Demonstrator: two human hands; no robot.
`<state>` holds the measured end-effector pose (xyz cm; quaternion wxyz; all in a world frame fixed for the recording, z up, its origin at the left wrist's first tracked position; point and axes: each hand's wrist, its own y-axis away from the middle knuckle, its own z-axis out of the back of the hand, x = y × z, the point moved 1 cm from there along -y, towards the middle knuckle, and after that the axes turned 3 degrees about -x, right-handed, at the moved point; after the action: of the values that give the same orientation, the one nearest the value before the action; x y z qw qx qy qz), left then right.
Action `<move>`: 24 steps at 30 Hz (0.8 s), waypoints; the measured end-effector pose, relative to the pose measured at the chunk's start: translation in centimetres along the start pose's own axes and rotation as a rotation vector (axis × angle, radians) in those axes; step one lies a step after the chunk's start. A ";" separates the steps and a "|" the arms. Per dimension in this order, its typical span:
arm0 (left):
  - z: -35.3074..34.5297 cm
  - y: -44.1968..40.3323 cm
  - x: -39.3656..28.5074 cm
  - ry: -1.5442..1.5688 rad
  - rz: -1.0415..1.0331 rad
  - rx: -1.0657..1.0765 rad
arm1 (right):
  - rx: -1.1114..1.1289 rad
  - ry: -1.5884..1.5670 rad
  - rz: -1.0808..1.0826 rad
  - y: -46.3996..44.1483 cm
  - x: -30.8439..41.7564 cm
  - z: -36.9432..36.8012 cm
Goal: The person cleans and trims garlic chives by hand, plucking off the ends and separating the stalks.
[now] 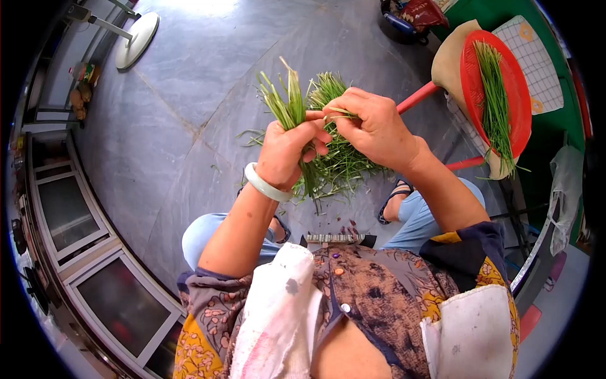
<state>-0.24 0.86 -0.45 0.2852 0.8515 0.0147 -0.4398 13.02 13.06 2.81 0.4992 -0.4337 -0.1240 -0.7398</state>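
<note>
Left hand [287,148] closed around a bunch of chives [289,108]; right hand [375,129] pinching a thin stalk [343,112] beside it. Loose chive pile [344,165] lies on the tiled floor [170,158] beneath.

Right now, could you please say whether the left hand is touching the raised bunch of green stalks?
Touching: the head view shows the left hand closed around the raised bunch of green stalks.

We count two hands, the left hand [284,150] and the right hand [374,125], one bangle [264,187], one red tray [521,88], three main lots of greens (one held bunch [289,104], one floor pile [341,161], one tray bundle [495,101]), two sandals [282,228] [399,191], two white cloths [278,316] [476,331], one plastic bag [565,189] and one round base [137,41].
</note>
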 end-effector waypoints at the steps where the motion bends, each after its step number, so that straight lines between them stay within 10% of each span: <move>1: -0.1 0.1 0.0 -0.010 -0.011 0.005 | -0.018 0.012 0.007 0.0 0.0 -0.1; 18: -0.5 0.1 -0.3 -0.053 -0.001 0.003 | -0.234 0.096 -0.082 -0.6 -2.1 0.9; 24: -0.3 -0.1 -0.1 -0.020 -0.029 -0.003 | 0.141 0.131 -0.296 -0.7 -2.2 2.1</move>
<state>-0.07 1.13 -0.23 0.2805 0.8462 0.0248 -0.4523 13.76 16.05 2.52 0.4207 -0.3254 -0.2051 -0.8216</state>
